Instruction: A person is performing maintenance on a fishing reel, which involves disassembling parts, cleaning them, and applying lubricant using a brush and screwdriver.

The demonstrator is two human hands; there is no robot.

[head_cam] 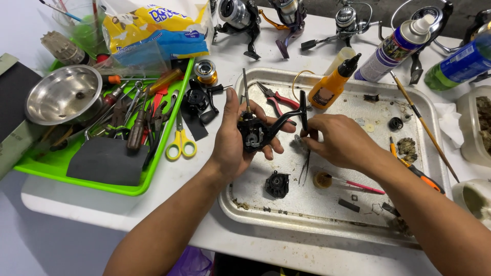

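Left hand (232,140) grips a black reel body (254,134) over the metal tray (327,217); right hand (335,140) pinches tweezers (305,166) just right of it.

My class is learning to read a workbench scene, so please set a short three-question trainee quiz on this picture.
1. True or false: the left hand holds the black fishing reel body over the white metal tray.
2. Which lies on the green plastic tray?
A. round steel bowl
B. orange squeeze bottle with black nozzle
C. white spray can
3. Fill in: the right hand pinches thin metal ____ beside the reel.

Key: 1 true; 2 A; 3 tweezers.
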